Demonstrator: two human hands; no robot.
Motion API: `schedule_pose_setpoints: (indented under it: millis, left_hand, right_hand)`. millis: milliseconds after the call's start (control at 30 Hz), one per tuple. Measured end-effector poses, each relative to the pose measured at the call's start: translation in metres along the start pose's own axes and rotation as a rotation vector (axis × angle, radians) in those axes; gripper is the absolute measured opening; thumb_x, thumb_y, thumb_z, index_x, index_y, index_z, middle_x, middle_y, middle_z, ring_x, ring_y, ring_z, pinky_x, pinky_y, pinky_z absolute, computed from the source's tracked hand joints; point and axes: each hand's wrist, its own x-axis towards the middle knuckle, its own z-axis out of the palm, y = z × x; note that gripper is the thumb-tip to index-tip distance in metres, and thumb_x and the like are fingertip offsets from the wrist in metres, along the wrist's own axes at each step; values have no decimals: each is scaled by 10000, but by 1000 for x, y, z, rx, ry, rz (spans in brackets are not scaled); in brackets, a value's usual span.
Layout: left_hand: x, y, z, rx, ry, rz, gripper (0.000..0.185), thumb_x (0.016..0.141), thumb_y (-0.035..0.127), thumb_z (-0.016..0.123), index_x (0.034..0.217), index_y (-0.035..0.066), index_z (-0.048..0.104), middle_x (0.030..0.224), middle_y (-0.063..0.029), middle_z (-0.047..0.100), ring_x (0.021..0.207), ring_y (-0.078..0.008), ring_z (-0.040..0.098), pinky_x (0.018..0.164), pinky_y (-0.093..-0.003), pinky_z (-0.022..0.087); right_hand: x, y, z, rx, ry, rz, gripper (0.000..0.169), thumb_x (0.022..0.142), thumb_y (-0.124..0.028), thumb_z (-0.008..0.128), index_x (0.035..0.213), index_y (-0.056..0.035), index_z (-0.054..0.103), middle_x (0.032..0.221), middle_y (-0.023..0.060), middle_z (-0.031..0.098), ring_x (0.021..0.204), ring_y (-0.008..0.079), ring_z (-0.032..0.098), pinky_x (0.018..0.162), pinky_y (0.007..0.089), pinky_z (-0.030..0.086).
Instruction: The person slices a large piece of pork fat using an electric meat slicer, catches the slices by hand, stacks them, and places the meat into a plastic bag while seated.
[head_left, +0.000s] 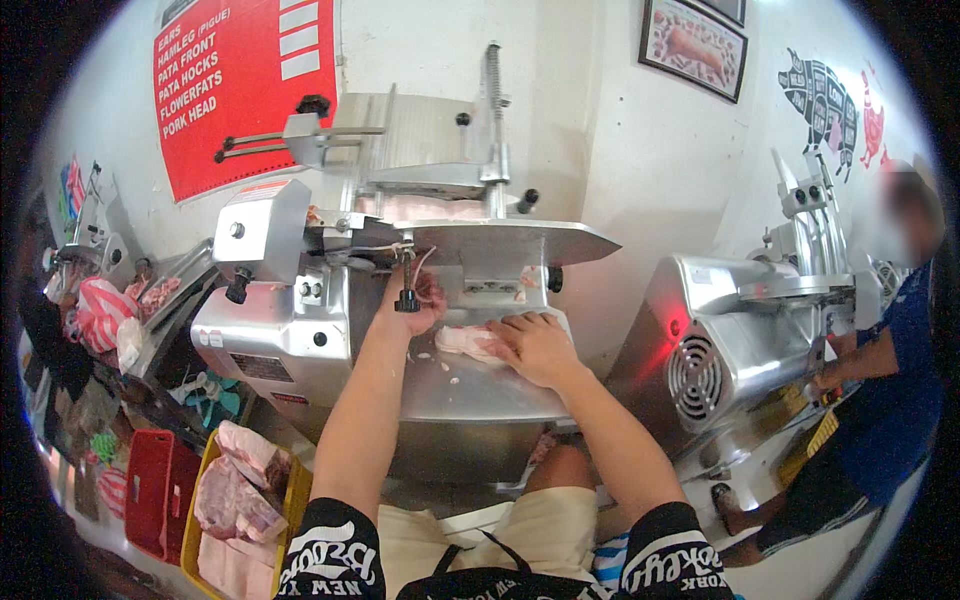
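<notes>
A metal meat slicer (457, 367) stands right in front of me. My left hand (421, 306) reaches under its raised plate (517, 238), palm turned up beside the blade area. A black adjusting knob (407, 301) and the plate hide part of that hand; reddish meat may lie in it, but this is unclear. On the slicer's lower tray lies a pale pork piece or stack of slices (463, 342). My right hand (536, 346) lies over its right end, thumb side on the meat. Higher up, a pork block (427, 208) sits in the carriage.
A yellow crate (191, 555) with several pork chunks (232, 487) and a red crate (154, 487) stand at lower left. Another slicer (705, 352) is on the right, with a person (892, 360) beside it. A third slicer (97, 255) and striped bags (106, 311) are far left.
</notes>
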Motion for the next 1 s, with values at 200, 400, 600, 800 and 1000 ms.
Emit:
schedule_pose_setpoints:
  millis: [200, 400, 600, 800, 1000]
  left_hand:
    - [-38, -24, 4, -155, 153, 203, 202, 938, 255, 584, 951, 57, 627, 830, -66, 603, 724, -180, 593, 556, -266, 494]
    - [-56, -50, 2, 656, -172, 215, 343, 922, 98, 616, 1264, 81, 600, 1206, -65, 641, 1003, -189, 648, 830, -284, 549]
    - [-65, -63, 42, 1283, -14, 242, 376, 849, 153, 702, 1207, 51, 643, 1157, -98, 659, 1017, -182, 643, 860, -312, 520]
    - [-74, -28, -5, 1742, 278, 482, 331, 820, 171, 718, 1106, 14, 662, 1017, -137, 657, 917, -241, 660, 803, -343, 525]
    - [-94, -55, -11, 1697, 378, 1141, 191, 833, 49, 617, 1011, -16, 603, 976, -171, 575, 868, -323, 599, 783, -406, 493]
  right_hand:
    - [0, 4, 3, 1, -15, 24, 447, 959, -462, 489, 1256, -162, 637, 1229, 75, 645, 1135, 289, 587, 1004, 468, 394]
    - [16, 6, 9, 821, 313, 263, 512, 919, -349, 622, 1317, -33, 559, 1081, 132, 658, 1084, 229, 605, 901, 380, 468]
    - [23, 18, -35, 727, 41, 370, 522, 854, -328, 714, 1276, -53, 579, 1072, 171, 662, 1004, 298, 651, 851, 381, 537]
    - [24, 24, -4, -101, 158, 291, 546, 808, -263, 756, 1287, -65, 585, 1181, 175, 654, 1037, 353, 634, 898, 439, 511]
    - [156, -66, 53, 1549, 188, 337, 431, 895, -233, 661, 1229, 26, 579, 1133, 161, 638, 985, 268, 627, 814, 393, 517]
